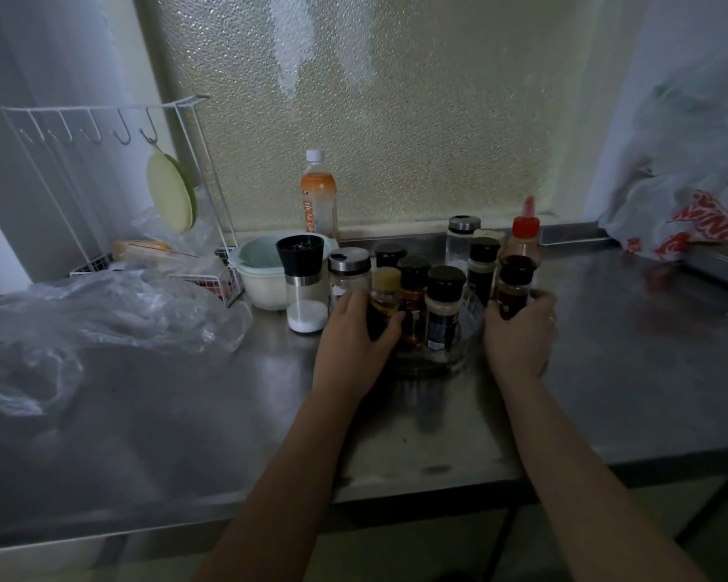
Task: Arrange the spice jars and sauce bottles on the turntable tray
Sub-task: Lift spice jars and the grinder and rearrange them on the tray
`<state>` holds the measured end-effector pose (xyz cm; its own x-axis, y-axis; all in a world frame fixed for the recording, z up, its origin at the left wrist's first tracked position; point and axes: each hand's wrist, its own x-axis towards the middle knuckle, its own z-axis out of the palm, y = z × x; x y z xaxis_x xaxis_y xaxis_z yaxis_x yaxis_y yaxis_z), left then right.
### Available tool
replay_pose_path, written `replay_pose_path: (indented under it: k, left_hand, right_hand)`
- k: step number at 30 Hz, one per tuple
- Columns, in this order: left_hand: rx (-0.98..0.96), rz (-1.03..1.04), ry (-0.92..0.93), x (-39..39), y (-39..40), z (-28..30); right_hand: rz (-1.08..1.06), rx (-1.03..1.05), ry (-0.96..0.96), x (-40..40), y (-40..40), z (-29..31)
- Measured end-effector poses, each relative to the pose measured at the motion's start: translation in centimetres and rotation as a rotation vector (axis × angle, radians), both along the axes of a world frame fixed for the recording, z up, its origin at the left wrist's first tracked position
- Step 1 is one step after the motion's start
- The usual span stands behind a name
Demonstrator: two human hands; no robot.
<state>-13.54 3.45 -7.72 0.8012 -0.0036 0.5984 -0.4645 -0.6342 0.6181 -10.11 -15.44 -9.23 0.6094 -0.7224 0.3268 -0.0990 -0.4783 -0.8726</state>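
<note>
left hand [356, 325] fingers wrapped round yellow-cap bottle [382, 302] | right hand [520, 329] fingers wrapped round dark jar [513, 287] | both at clear turntable tray [465, 342] on desk | probably light, smooth, breakable: hold the middle

Two hands [354, 329], about nine spice jars [444, 304], one red-capped sauce bottle [522, 237], one grinder [305, 283].
</note>
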Motion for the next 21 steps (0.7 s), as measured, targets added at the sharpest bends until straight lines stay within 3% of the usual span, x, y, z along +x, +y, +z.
replay_pose_path:
  k: [4,7,9,13,18,21]
  left_hand:
    - [-0.049,0.042,-0.01,0.0,0.0,0.0]
    - [-0.085,0.127,-0.01,0.3,0.2,-0.1]
    - [-0.063,0.194,-0.011,0.5,0.4,-0.2]
    - [-0.008,0.23,-0.022,0.4,0.3,-0.2]
    - [-0.033,0.232,-0.039,0.4,0.5,-0.3]
    - [-0.069,0.204,-0.033,0.5,0.6,-0.2]
  right_hand:
    - [0.013,-0.052,-0.015,0.3,-0.3,0.2]
    - [0.085,-0.059,-0.335,-0.6,0.0,0.8]
    - [0.266,-0.086,-0.428,-1.3,0.8,1.1]
    - [0.536,-0.201,-0.252,-1.1,1.6,0.1]
    - [0.591,-0.343,-0.157,-1.5,1.6,0.0]
    - [0.611,-0.3,-0.14,-1.7,1.7,-0.1]
